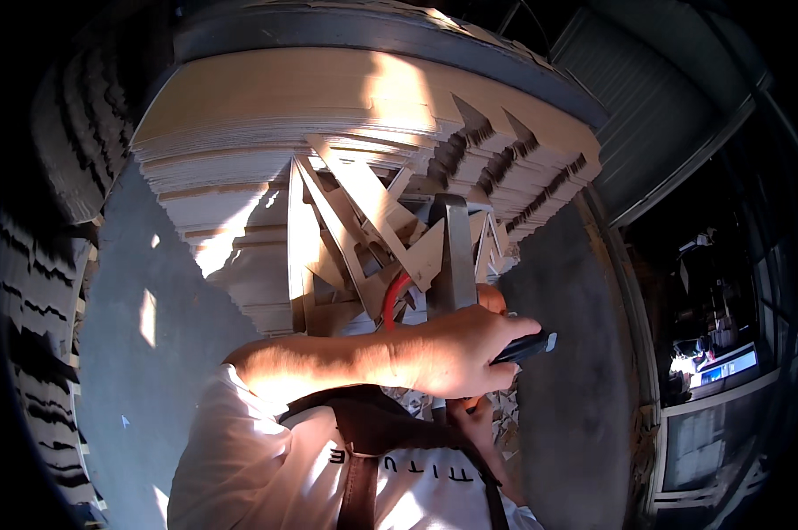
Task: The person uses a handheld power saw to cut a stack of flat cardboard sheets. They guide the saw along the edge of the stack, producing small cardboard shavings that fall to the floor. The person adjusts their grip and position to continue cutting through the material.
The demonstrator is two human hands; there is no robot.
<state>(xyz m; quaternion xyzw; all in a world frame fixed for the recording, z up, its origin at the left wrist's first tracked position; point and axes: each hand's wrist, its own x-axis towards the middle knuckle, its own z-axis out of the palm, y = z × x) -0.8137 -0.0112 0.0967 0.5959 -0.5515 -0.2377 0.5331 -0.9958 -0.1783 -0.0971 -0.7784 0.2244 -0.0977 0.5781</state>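
My left hand (456, 353) reaches across my body from the left, its fingers closed on a dark handle (527, 347) that sticks out to the right. My right hand (477, 417) lies under it and is mostly hidden. A fingertip-like part (493, 298) shows just above the left hand, beside an upright grey metal bar (453, 256); I cannot tell what the right hand holds. A red curved piece (394, 300) sits left of the bar. Loose angular cardboard offcuts (364, 221) lean against the bar.
A tall stack of flat cardboard sheets (266, 115) with notched edges fills the space ahead. More stacked sheets (41, 291) stand at the left. Grey floor (143, 353) lies on both sides, and a metal frame (633, 291) runs along the right.
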